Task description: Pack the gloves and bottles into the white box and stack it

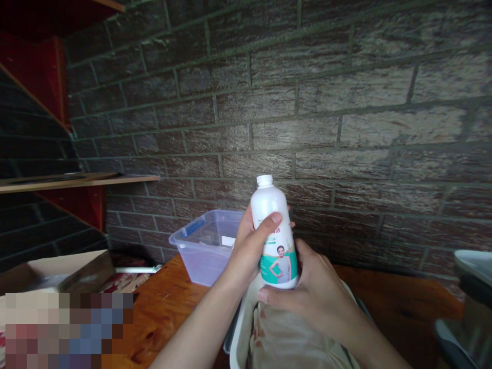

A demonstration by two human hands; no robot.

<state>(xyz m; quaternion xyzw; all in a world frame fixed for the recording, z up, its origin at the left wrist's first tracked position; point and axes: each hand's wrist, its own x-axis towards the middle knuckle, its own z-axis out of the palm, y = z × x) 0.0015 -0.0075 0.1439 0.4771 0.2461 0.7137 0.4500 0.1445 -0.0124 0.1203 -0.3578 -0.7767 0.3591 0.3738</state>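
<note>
2 closed grips on the bottle (271, 205): my left hand (249, 248) round its middle, right hand (317, 294) cupping its base; tub (203, 251) far left, near bin (239, 328) holds crumpled plastic (284, 338).

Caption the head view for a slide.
Left hand and right hand hold a white plastic bottle at a wooden table, clear plastic tub behind.

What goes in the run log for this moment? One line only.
left hand: grips white bottle mid-body | right hand: cups its base | bottle: upright, capped | behind: clear tub on wooden table
</note>
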